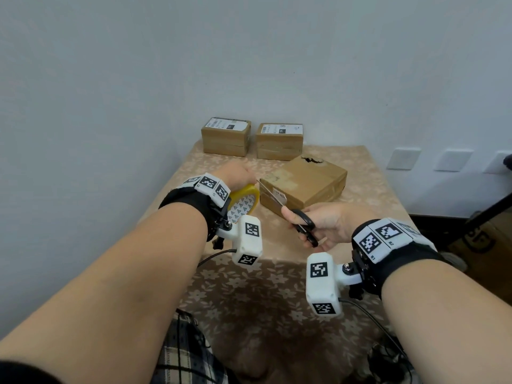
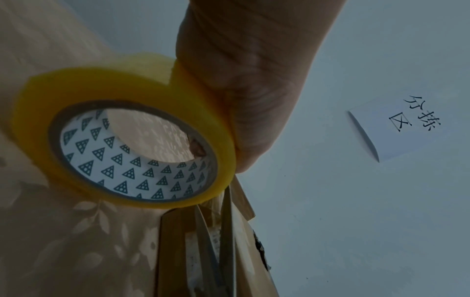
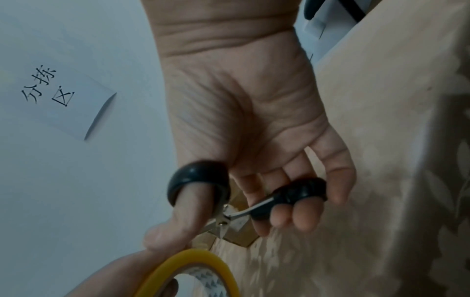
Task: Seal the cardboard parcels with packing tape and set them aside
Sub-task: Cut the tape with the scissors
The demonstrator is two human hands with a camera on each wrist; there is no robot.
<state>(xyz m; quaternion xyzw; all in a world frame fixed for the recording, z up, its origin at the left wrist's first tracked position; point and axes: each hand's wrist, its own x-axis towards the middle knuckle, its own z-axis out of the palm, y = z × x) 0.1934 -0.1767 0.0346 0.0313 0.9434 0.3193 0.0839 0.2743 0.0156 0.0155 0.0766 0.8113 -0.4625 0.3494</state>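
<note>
A flat brown cardboard parcel [image 1: 307, 181] with a torn hole on its far side lies mid-table. My left hand [image 1: 238, 177] grips a yellow roll of packing tape [image 1: 245, 202] just left of the parcel's near corner; the same roll of tape [image 2: 127, 140] fills the left wrist view. My right hand [image 1: 313, 223] holds black-handled scissors [image 1: 303, 224], thumb and fingers through the loops. The blades [image 1: 273, 195] are parted and point toward the roll, close by the parcel's left edge. The scissors [image 3: 244, 201] and the tape roll [image 3: 193, 269] show in the right wrist view.
Two smaller taped boxes [image 1: 225, 137] [image 1: 279, 141] with white labels stand at the table's far edge against the wall. The table wears a beige floral cloth [image 1: 263, 289]. A paper note [image 2: 396, 128] hangs on the wall. Dark equipment [image 1: 487, 217] stands right of the table.
</note>
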